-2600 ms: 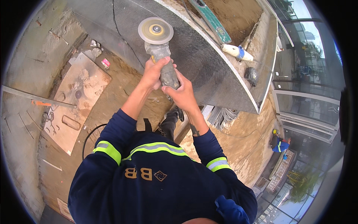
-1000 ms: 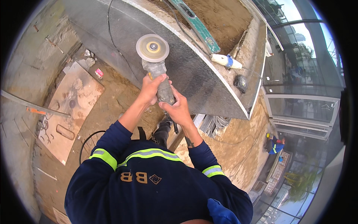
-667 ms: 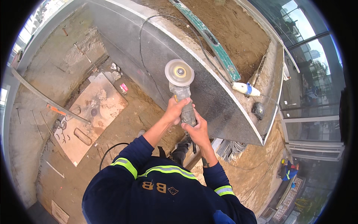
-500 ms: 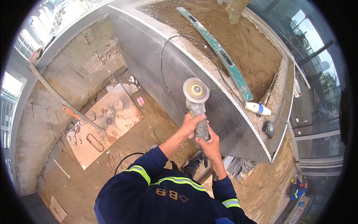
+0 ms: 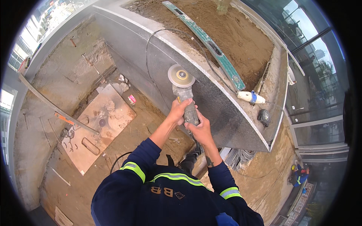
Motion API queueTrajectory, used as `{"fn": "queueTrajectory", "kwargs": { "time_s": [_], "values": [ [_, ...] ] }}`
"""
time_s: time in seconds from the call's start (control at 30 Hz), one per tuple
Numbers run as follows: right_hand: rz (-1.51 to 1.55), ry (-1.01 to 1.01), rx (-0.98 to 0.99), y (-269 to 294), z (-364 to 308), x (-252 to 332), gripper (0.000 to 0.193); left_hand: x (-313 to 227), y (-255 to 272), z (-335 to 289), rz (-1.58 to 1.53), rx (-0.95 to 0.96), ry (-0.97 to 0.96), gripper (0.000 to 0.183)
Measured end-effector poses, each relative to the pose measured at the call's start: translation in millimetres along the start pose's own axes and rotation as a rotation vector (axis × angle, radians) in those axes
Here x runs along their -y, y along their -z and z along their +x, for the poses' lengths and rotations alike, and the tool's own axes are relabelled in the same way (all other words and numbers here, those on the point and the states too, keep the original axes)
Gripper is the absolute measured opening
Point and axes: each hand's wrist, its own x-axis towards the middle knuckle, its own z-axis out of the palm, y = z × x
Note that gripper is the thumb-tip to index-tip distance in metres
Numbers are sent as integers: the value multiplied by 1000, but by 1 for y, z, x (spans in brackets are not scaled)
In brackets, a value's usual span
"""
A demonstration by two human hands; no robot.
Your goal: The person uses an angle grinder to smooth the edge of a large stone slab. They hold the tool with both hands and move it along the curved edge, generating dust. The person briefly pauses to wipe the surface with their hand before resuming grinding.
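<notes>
While the bare left hand [image 5: 177, 111] and the bare right hand [image 5: 201, 129] grip it, a dust-coated grey angle grinder [image 5: 183, 92] points across a dark speckled, white-edged stone panel [image 5: 230, 116]

Where the forearms [image 5: 161, 132] come together, both hands hold the grinder lengthwise: the left is wrapped round its body just behind the head, and the right is closed round the rear end, nearer the navy top with lime reflective bands [image 5: 166, 205]. The thin round disc [image 5: 174, 77], yellow at its centre, shows its flat side above the panel's face; whether disc and stone touch is unclear. A loose black cable [image 5: 147, 62] loops left of the disc and over the panel's rim. Beyond that rim, a long green spirit level [image 5: 206, 42] lies beside brown soil [image 5: 245, 52], its near end close to a white tapered object with a blue band [image 5: 246, 96], and a rounded black bundle [image 5: 264, 118] sits just past that. Left of the grinder, a flat pale-brown board [image 5: 113, 130] lies on the ground [image 5: 132, 141], a small pink packet [image 5: 132, 99] just beside it
</notes>
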Motion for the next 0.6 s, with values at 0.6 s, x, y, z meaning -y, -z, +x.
{"fn": "queueTrajectory", "kwargs": {
  "time_s": [0.6],
  "values": [
    [-85, 9, -33, 14, -37, 4, 83, 23, -17, -29, -23, -9, 14, 36]
  ]
}}
